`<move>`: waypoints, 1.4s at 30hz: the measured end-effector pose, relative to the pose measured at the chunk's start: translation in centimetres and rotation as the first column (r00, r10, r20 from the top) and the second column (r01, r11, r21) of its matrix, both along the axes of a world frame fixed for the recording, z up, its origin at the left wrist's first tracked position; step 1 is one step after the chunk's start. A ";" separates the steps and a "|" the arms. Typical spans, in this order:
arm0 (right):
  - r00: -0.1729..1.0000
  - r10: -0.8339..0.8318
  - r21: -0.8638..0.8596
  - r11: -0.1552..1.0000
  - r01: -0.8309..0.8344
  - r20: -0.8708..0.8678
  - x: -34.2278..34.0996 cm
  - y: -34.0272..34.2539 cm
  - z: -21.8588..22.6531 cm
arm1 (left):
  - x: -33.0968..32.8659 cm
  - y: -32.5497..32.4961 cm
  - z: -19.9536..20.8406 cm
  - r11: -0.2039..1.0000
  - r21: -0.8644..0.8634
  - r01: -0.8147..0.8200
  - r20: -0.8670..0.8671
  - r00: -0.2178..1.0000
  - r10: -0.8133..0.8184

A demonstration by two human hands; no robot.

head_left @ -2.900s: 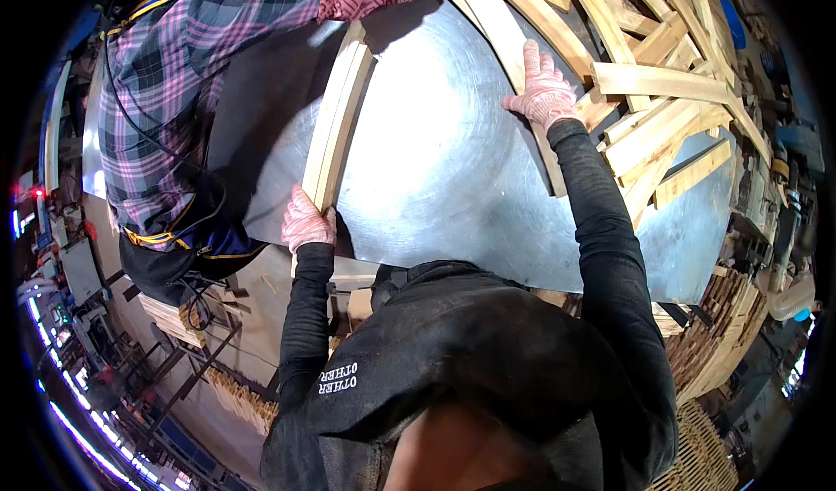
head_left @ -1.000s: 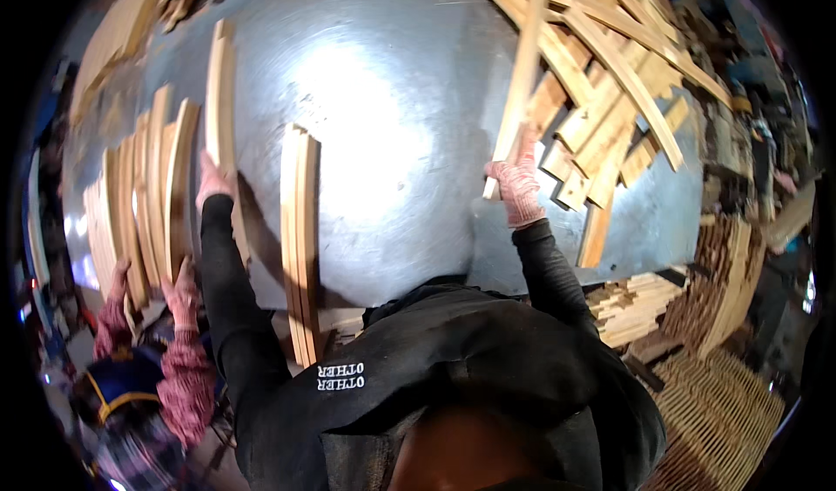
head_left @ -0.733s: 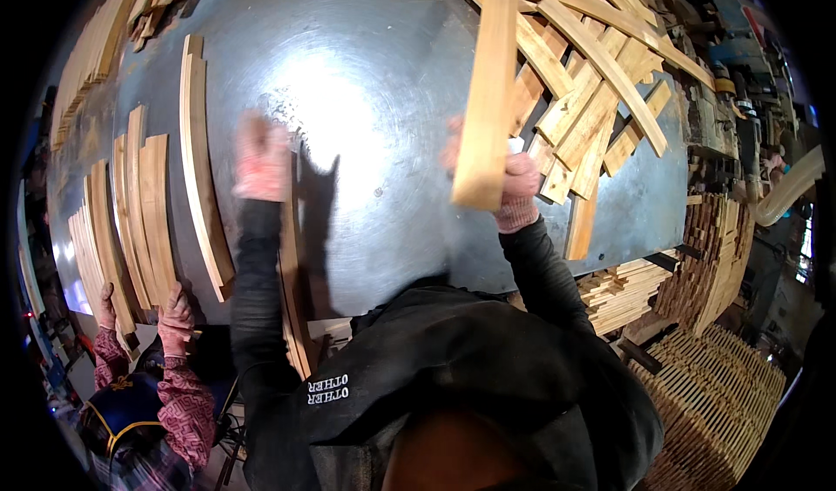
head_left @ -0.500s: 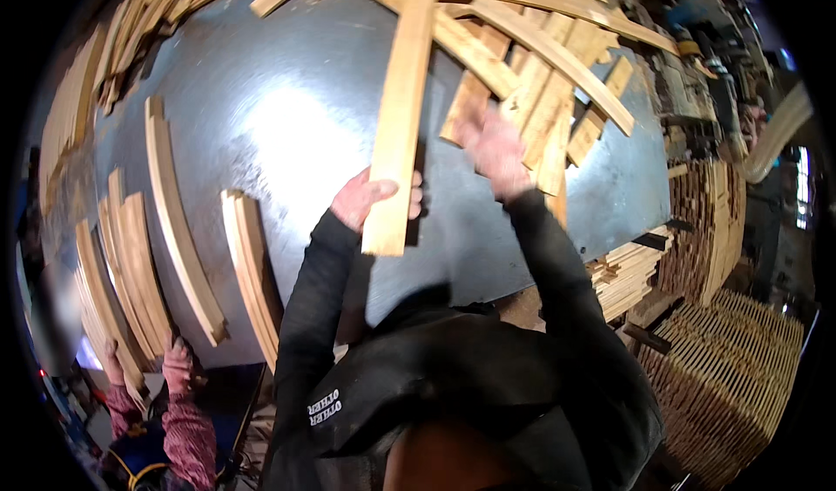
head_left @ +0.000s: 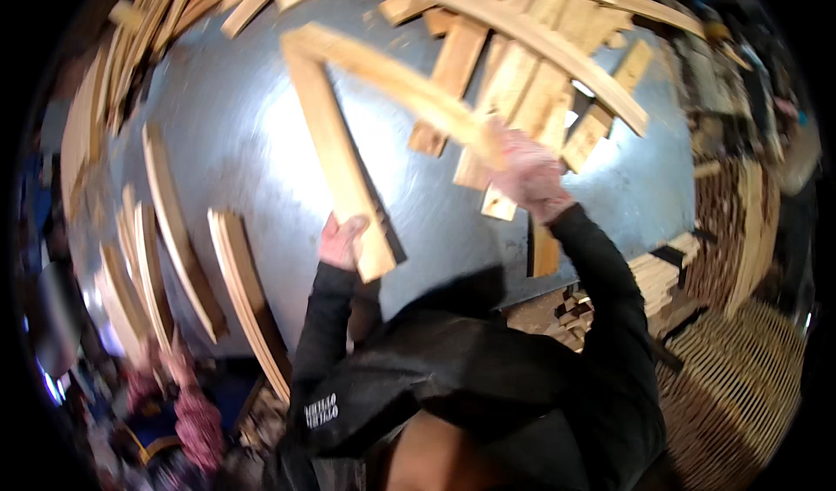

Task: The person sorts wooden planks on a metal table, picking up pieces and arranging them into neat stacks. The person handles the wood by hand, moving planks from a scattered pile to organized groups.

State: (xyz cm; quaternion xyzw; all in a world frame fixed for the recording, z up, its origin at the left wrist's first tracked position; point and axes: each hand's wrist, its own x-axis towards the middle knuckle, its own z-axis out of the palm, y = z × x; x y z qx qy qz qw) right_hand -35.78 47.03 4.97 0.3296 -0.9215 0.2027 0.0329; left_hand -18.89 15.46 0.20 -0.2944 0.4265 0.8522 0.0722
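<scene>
My left hand is closed around the near end of a pale wooden board, thumb on top, the board slanting away to the far left. My right hand grips the near end of a second wooden board, slightly blurred by motion. That board's far end meets or overlaps the far end of the first, so the two form a narrow wedge; whether they touch I cannot tell. Just beyond my right hand lies a loose pile of boards on the grey metal table.
At the left, a co-worker's hands are at several upright-edged strips. A bundle of strips lies left of my forearm. More strips line the far left edge. Stacked slats stand beyond the table at the right.
My right hand, empty before, now holds a board drawn from the pile, swung leftward. The left-hand board has tilted so its far end moved left. The co-worker's hands have shifted slightly.
</scene>
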 end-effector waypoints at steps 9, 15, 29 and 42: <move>0.194 0.300 -0.322 0.942 0.091 0.934 4.3 -1.4 0.6 | -3.0 5.9 0.6 0.930 0.355 -0.097 -0.021 0.993 0.112; 0.954 -0.150 0.193 0.960 0.203 -0.258 -6.4 0.2 0.7 | -2.3 6.7 -4.5 0.968 0.225 -0.112 0.151 0.985 0.079; 0.995 -0.063 0.172 0.984 0.050 0.073 -11.9 -11.4 10.3 | 7.0 1.8 0.5 0.916 -0.333 -0.225 0.186 0.936 0.298; -0.219 0.337 -0.259 0.912 0.319 0.916 -12.5 -13.1 -0.5 | 9.7 -1.7 0.3 0.880 -0.119 -0.459 0.271 0.838 0.473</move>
